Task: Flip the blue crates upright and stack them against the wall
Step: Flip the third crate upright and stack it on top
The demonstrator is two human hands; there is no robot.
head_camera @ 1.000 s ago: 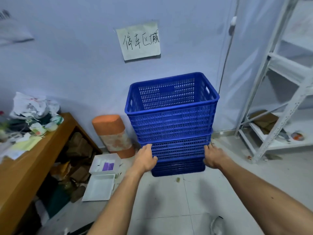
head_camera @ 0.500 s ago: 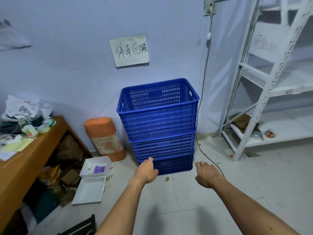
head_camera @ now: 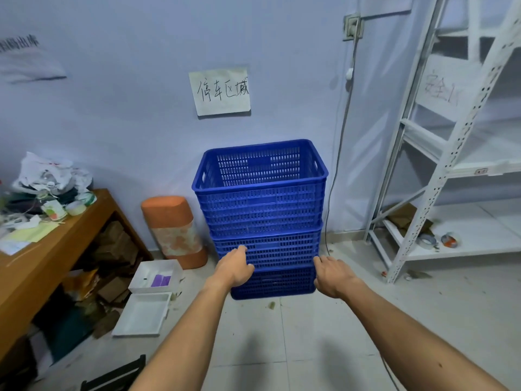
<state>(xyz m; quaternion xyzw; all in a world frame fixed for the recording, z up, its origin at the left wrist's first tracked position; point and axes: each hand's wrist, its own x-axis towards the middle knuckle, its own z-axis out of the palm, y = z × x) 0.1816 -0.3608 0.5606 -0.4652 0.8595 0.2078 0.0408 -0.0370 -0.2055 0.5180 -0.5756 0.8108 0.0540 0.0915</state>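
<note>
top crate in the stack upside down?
No, the top blue crate sits upright with its open side up, nested on the two crates below, against the wall.

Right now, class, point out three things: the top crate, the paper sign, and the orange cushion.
top crate point(head_camera: 260, 200), head view, front wall below the rim
paper sign point(head_camera: 221, 91), head view, middle of the sheet
orange cushion point(head_camera: 172, 225), head view, its front face

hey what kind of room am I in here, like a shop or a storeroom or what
Most likely a storeroom or small warehouse back room. Nested blue crates stand against the wall, a bare white metal shelving rack fills the right side, and a cluttered wooden bench has cardboard packed underneath. A handwritten paper sign is stuck on the wall.
</note>
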